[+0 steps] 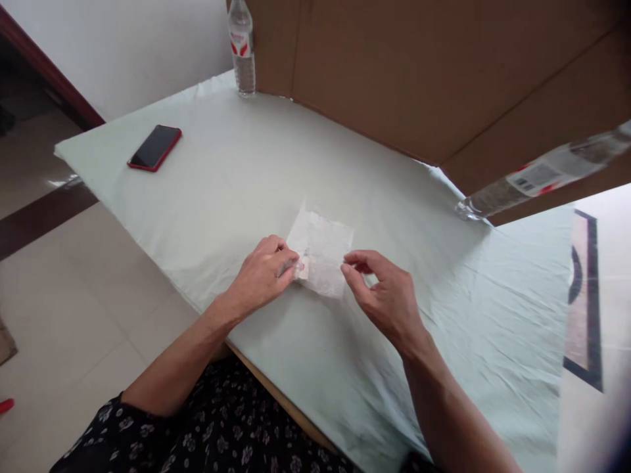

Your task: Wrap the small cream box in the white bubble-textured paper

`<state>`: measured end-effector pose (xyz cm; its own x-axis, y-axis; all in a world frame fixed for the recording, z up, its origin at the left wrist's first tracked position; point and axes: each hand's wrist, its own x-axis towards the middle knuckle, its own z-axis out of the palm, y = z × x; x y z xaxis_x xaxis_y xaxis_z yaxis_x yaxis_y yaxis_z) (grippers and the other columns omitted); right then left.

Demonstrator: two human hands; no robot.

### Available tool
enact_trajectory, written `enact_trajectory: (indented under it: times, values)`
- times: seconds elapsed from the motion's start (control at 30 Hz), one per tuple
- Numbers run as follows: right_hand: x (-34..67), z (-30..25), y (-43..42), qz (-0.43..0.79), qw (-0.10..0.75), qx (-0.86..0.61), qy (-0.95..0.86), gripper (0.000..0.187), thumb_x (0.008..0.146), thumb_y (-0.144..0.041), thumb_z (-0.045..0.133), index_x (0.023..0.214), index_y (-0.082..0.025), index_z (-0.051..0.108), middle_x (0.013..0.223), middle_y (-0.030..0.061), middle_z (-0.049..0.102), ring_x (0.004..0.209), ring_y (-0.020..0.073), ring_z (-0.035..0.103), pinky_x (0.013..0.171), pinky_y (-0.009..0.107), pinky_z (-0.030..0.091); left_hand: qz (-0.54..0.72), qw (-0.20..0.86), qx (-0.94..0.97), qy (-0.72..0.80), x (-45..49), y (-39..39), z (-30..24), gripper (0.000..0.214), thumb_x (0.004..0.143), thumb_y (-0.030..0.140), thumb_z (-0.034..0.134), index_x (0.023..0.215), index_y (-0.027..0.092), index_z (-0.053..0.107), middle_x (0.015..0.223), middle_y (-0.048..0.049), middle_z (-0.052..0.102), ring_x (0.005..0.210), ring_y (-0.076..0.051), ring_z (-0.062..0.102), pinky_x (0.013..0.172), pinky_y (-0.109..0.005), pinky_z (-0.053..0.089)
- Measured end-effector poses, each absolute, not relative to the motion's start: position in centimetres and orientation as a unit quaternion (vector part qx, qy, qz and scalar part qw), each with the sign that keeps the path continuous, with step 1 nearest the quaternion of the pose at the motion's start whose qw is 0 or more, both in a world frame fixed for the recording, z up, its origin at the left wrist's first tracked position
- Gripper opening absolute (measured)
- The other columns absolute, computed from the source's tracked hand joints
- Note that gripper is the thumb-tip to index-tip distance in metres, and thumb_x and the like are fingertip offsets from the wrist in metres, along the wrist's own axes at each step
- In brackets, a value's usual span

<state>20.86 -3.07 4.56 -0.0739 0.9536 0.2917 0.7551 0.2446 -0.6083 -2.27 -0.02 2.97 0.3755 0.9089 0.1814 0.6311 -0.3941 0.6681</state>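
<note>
A thin white tissue sheet (321, 253) lies on the pale green cloth of the table (236, 171). My left hand (261, 276) is curled, its fingertips pinching the sheet's near left edge, where a small pinkish patch shows. My right hand (384, 295) pinches the sheet's right edge between thumb and forefinger, the other fingers loosely bent. Both hands rest low on the cloth, close together.
A red-cased phone (154, 147) lies at the table's far left. One water bottle (242, 47) stands at the back by a large cardboard sheet (434, 72); another bottle (542, 174) stands at the right. Tiled floor lies left of the table edge.
</note>
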Motion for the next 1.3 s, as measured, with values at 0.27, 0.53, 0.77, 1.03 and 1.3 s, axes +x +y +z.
enact_trajectory:
  times: [0.27,0.53,0.77,1.03,1.3]
  values:
    - [22.8,2.2,-6.0,0.32,0.202,-0.71,-0.594,0.06,0.088,-0.06,0.06,0.129,-0.016,0.061,0.085,0.0055,0.074,0.066,0.0201,0.068,0.07,0.037,0.055,0.298,0.211,0.799,0.478,-1.3,-1.5,2.1,0.013,0.092,0.013,0.054,0.097,0.017,0.065,0.103,-0.0071,0.065,0.076,-0.013,0.061,0.067,-0.025,0.051]
    - [21.0,1.4,-3.1,0.343,0.241,-0.706,-0.571,0.084,0.085,-0.06,0.062,0.151,-0.013,0.042,0.107,0.0141,0.071,0.077,0.0249,0.067,0.071,0.04,0.056,0.279,0.138,0.827,0.468,-0.8,-1.9,1.9,0.014,0.092,0.015,0.056,0.1,0.015,0.067,0.106,-0.0105,0.069,0.098,-0.025,0.065,0.085,-0.037,0.056]
    - [19.1,0.5,-2.2,0.311,0.311,-0.69,-0.575,0.089,0.079,-0.051,0.068,0.152,-0.01,0.039,0.081,0.0036,0.064,0.07,0.0225,0.059,0.073,0.04,0.052,0.241,0.088,0.874,0.414,-1.4,-1.2,2.1,0.016,0.094,0.017,0.057,0.101,0.016,0.07,0.106,-0.0096,0.072,0.092,-0.024,0.062,0.083,-0.037,0.054]
    - [18.3,0.7,-2.5,0.32,0.362,-0.673,-0.56,0.079,0.08,-0.033,0.066,0.152,-0.015,0.037,0.065,-0.006,0.054,0.059,0.0174,0.05,0.063,0.035,0.045,0.219,0.106,0.873,0.422,-1.2,-1.2,2.5,0.017,0.094,0.016,0.055,0.101,0.017,0.071,0.111,-0.0096,0.072,0.096,-0.023,0.064,0.083,-0.035,0.054]
    - [17.4,0.8,-2.3,0.445,0.434,-0.635,-0.459,0.081,0.078,-0.037,0.071,0.15,-0.018,0.037,0.074,-0.0023,0.061,0.06,0.0167,0.054,0.057,0.032,0.046,0.17,0.181,0.864,0.438,-1.0,-1.1,2.8,0.02,0.093,0.013,0.052,0.105,0.017,0.068,0.116,-0.01,0.069,0.102,-0.023,0.067,0.084,-0.035,0.057]
